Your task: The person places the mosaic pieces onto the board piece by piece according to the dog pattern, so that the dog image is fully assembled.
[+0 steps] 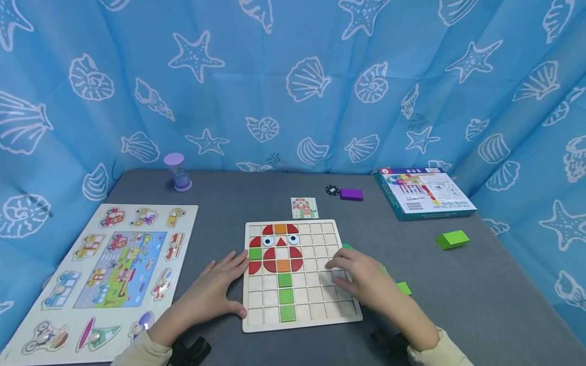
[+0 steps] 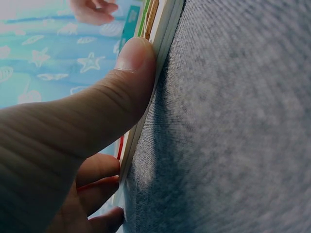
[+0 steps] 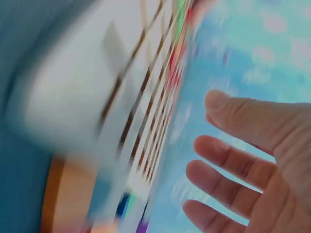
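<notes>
A wooden grid board (image 1: 320, 295) lies flat on the grey table. Red, orange, green and eye-printed tiles in its cells form a face, with a column of green tiles (image 1: 286, 296) below. My left hand (image 1: 212, 287) rests along the board's left edge; in the left wrist view its thumb (image 2: 138, 56) presses that edge. Over the right-hand cells hovers my right hand (image 1: 363, 277). The right wrist view shows its fingers (image 3: 221, 150) spread and relaxed, holding nothing, with the board blurred beside them. Green pieces (image 1: 404, 287) lie partly hidden beyond that hand.
Behind the board lies a pattern card (image 1: 304, 208); a black disc (image 1: 332, 190) and purple block (image 1: 351, 194) sit farther back. A game box (image 1: 426, 195) and green block (image 1: 452, 239) are rightward. A vehicle puzzle (image 1: 188, 229) and sand timer (image 1: 180, 174) stand left.
</notes>
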